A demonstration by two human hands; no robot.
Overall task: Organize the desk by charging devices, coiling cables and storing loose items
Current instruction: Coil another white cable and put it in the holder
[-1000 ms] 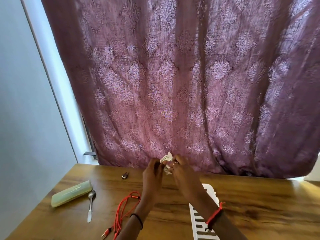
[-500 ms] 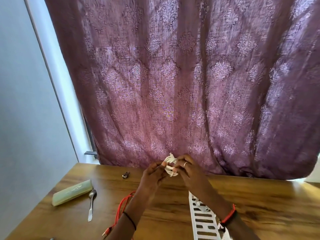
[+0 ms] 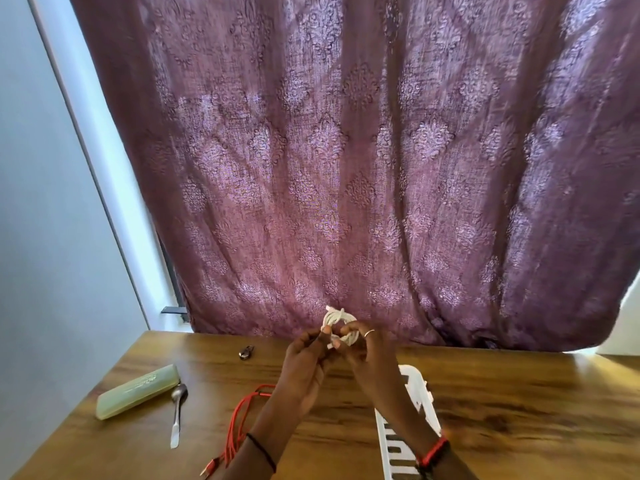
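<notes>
A white cable point(image 3: 338, 320) wound into a small coil is held up above the wooden desk point(image 3: 519, 393), in front of the curtain. My left hand point(image 3: 304, 362) pinches the coil's left side with fingertips and thumb. My right hand point(image 3: 367, 355), with a ring on one finger, grips the coil's right and lower side. A loose red cable point(image 3: 242, 420) lies on the desk under my left forearm, its plug near the front edge. A white slotted tray point(image 3: 412, 389) lies under my right forearm, partly hidden.
A pale green case point(image 3: 138, 391) and a metal spoon point(image 3: 177, 414) lie at the desk's left. A small dark metal object point(image 3: 246, 352) sits near the back edge. A purple patterned curtain point(image 3: 346, 168) hangs behind the desk; a wall stands at the left.
Both hands have stayed raised with the white coil and shifted slightly right. The coil looks rounder and tighter between the fingers than a second ago.
</notes>
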